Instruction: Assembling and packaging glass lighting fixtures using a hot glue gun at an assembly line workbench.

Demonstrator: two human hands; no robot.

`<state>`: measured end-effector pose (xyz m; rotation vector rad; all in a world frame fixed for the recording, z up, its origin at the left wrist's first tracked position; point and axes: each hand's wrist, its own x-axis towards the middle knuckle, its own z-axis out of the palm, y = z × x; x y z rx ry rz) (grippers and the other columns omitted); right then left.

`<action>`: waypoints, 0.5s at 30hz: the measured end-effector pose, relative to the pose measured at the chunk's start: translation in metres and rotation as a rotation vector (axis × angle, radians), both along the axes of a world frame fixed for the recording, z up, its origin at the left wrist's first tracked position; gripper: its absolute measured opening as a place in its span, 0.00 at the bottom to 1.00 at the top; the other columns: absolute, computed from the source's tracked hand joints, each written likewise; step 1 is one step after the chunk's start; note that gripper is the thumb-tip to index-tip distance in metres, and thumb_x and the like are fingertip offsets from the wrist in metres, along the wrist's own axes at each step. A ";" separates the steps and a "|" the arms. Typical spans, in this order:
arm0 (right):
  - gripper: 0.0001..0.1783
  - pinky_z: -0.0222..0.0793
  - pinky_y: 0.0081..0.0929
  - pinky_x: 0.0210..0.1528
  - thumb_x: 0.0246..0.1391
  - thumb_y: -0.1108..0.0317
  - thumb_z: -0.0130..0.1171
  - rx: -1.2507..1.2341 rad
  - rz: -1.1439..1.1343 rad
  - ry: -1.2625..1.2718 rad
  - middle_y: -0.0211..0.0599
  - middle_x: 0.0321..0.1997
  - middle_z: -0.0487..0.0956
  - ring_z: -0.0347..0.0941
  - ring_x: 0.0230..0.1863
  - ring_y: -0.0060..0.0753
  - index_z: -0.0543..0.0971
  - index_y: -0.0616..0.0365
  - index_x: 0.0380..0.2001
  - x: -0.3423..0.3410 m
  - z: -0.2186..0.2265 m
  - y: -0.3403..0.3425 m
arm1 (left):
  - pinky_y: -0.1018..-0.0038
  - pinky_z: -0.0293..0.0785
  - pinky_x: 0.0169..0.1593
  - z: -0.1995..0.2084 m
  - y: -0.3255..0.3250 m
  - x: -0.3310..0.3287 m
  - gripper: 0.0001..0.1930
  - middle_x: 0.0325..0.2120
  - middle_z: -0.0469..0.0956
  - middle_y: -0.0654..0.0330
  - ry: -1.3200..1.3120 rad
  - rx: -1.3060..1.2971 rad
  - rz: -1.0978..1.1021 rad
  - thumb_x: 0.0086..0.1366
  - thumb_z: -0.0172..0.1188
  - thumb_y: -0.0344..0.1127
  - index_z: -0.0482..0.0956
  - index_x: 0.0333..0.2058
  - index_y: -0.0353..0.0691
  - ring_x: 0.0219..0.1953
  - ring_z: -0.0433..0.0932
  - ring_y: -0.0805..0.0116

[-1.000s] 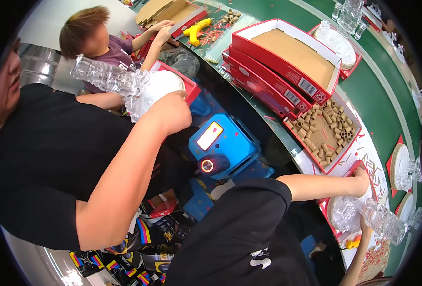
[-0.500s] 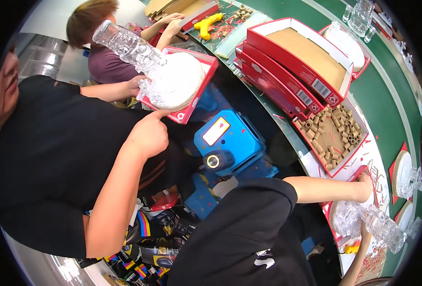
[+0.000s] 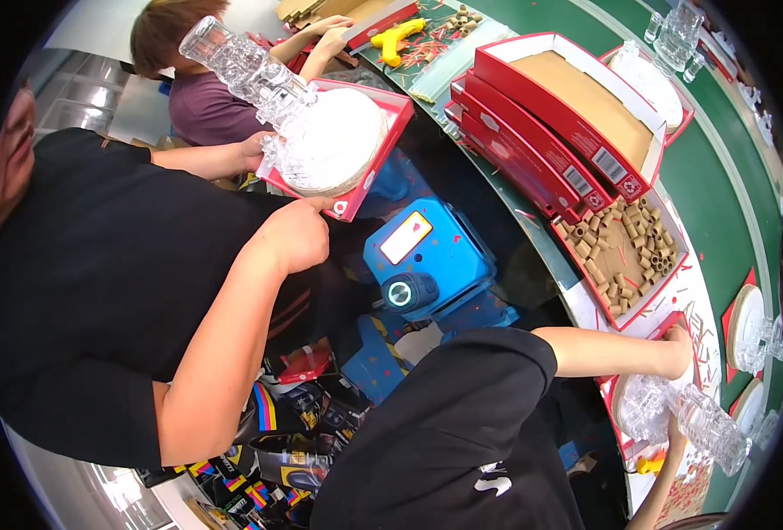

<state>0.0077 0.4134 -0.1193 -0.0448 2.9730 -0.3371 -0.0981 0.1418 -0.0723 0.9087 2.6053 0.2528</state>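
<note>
At the right side, my left hand (image 3: 674,352) has its fingers bent over the edge of a shallow red box (image 3: 665,325). Inside that box lies a round white disc (image 3: 623,402) with a clear faceted tube-shaped piece (image 3: 708,422) across it. My right hand (image 3: 677,431) has its fingers closed against this clear piece, partly hidden behind it. My left arm in a black sleeve crosses the lower middle, while the right forearm rises from the bottom edge.
A co-worker (image 3: 100,291) at left holds a red box (image 3: 396,132) with a similar clear piece and points at its corner. Stacked red boxes (image 3: 533,150), a box of cardboard tubes (image 3: 617,300), a yellow glue gun (image 3: 396,40), a green belt (image 3: 718,203) and a blue stool (image 3: 427,247) stand around.
My view has shifted slightly. The co-worker's pointing hand has moved a little right along the box edge. Both my hands stay at the same box and clear piece.
</note>
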 end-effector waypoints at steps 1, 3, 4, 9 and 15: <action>0.23 0.59 0.42 0.59 0.62 0.55 0.48 -0.017 0.014 0.005 0.52 0.50 0.74 0.68 0.53 0.49 0.73 0.63 0.51 0.002 0.001 0.004 | 0.63 0.71 0.26 0.003 0.001 0.000 0.17 0.35 0.81 0.58 -0.001 0.002 -0.004 0.52 0.60 0.39 0.84 0.39 0.40 0.36 0.79 0.57; 0.23 0.59 0.42 0.59 0.62 0.56 0.48 -0.044 0.049 0.011 0.52 0.49 0.74 0.68 0.53 0.49 0.72 0.63 0.51 -0.002 0.001 -0.002 | 0.62 0.72 0.26 -0.002 0.001 -0.002 0.16 0.36 0.81 0.58 -0.021 -0.033 0.050 0.53 0.60 0.39 0.84 0.39 0.40 0.36 0.79 0.58; 0.23 0.59 0.42 0.59 0.62 0.56 0.48 -0.047 0.053 0.010 0.52 0.50 0.74 0.68 0.53 0.49 0.72 0.63 0.51 -0.004 0.000 -0.006 | 0.62 0.72 0.26 -0.005 0.000 -0.002 0.16 0.36 0.81 0.58 -0.021 -0.037 0.057 0.53 0.60 0.39 0.84 0.39 0.40 0.36 0.79 0.58; 0.22 0.59 0.42 0.59 0.62 0.57 0.48 -0.039 0.038 -0.002 0.51 0.50 0.74 0.68 0.53 0.49 0.72 0.63 0.51 -0.001 0.001 -0.003 | 0.62 0.72 0.27 -0.005 0.003 -0.002 0.15 0.35 0.81 0.60 -0.028 -0.058 -0.014 0.53 0.60 0.38 0.84 0.39 0.41 0.37 0.79 0.58; 0.22 0.59 0.42 0.59 0.62 0.57 0.47 0.007 0.054 0.035 0.51 0.51 0.74 0.68 0.54 0.49 0.73 0.62 0.51 -0.004 -0.005 0.007 | 0.61 0.72 0.29 -0.002 0.002 -0.004 0.16 0.37 0.81 0.60 -0.047 -0.049 -0.010 0.53 0.60 0.38 0.84 0.41 0.42 0.38 0.78 0.57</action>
